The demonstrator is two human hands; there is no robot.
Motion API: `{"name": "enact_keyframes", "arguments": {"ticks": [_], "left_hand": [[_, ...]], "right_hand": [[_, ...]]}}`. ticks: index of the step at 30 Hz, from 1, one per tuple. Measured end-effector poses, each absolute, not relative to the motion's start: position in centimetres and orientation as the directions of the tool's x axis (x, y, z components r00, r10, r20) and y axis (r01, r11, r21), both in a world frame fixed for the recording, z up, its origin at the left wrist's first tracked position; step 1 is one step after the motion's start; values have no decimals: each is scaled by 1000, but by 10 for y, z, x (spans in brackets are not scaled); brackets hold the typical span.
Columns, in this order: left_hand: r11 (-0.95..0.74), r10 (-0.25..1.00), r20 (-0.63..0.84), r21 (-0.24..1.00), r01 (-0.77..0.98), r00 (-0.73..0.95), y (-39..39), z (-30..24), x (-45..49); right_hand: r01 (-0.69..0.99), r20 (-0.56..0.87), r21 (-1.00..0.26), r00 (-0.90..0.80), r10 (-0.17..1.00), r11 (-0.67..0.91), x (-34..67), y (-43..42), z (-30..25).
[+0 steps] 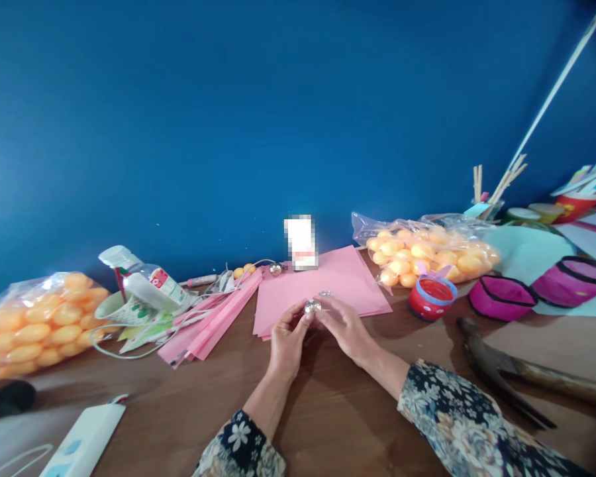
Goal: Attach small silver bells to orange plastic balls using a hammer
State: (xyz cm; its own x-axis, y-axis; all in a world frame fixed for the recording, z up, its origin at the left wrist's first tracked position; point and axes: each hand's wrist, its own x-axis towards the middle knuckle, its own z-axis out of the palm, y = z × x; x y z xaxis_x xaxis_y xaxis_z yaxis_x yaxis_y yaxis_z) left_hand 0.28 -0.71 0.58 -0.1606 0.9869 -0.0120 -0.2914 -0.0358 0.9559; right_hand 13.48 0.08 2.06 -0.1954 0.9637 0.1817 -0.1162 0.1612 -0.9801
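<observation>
Between my two hands, just in front of the pink paper sheets point(322, 281), is a small shiny silver ball point(312, 306), perhaps a bell. My left hand point(289, 334) pinches it with thumb and fingertips from the left. From the other side my right hand point(345, 328) reaches in, its fingers closed against the same ball. Part of the ball is covered by the fingertips. Another small silver ball point(276, 268) lies at the back left of the pink sheets, and a shiny bit point(325, 293) shows on the paper just beyond my fingers.
Bags of orange balls stand left point(34, 324) and right point(422, 255). Pink strips point(223, 318) and a spray bottle point(146, 281) lie left. On the right are a red cup point(431, 298), purple fabric pouches point(501, 298) and a claw hammer point(501, 364). A power strip point(87, 437) lies front left.
</observation>
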Motion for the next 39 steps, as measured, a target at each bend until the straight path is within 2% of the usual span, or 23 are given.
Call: {"name": "enact_keyframes", "arguments": {"ticks": [4,8,13,18,21,27,33,39], "left_hand": [[-50,990,13,962,-270,-138,-8,8,4],[-55,994,28,963,-264,-107,-9,9,5],[-69,988,23,950,-305,-151,-10,10,4],[-55,992,16,951,-306,-127,-9,13,5],[-50,990,9,956,-291,-142,-9,12,5],[5,994,-43,934,-357,-98,-9,10,4],[-13,995,-25,928,-372,-97,-9,9,3],[2,996,-39,919,-394,-84,-9,10,2]], "right_hand": [[-101,190,-980,-190,963,174,133,2,18],[-24,218,-976,-111,970,217,130,2,16],[104,328,-940,-3,945,326,130,1,14],[148,406,-901,-46,913,409,131,2,12],[95,367,-923,-74,927,373,131,1,13],[-85,195,-979,-122,973,185,130,1,16],[15,264,-963,-120,957,268,131,1,15],[-6,249,-968,-160,955,252,132,0,17]]}}
